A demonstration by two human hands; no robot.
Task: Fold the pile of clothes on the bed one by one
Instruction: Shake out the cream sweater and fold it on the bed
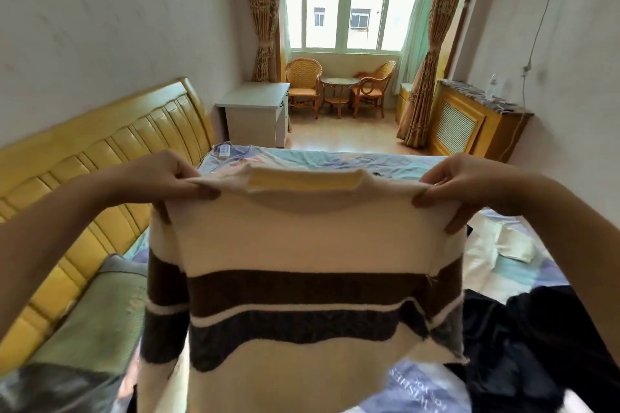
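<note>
Am pinching cream knit sweater with brown and navy stripes (302, 278) at shoulders, left hand (167, 178), right hand (469, 188); next needing laying flat on bed below.

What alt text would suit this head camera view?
Two bare hands, left hand and right hand, pinch the shoulders of a cream knitted sweater with brown and navy stripes, holding it up over a bed.

A yellow headboard (100, 157) stands left, a white cabinet (256, 114) beside it, two wicker chairs (303, 85) flank a round table (338, 90) under the window (349, 3), curtains (265, 10) hang alongside, and a radiator cover (469, 124) stands right.
</note>
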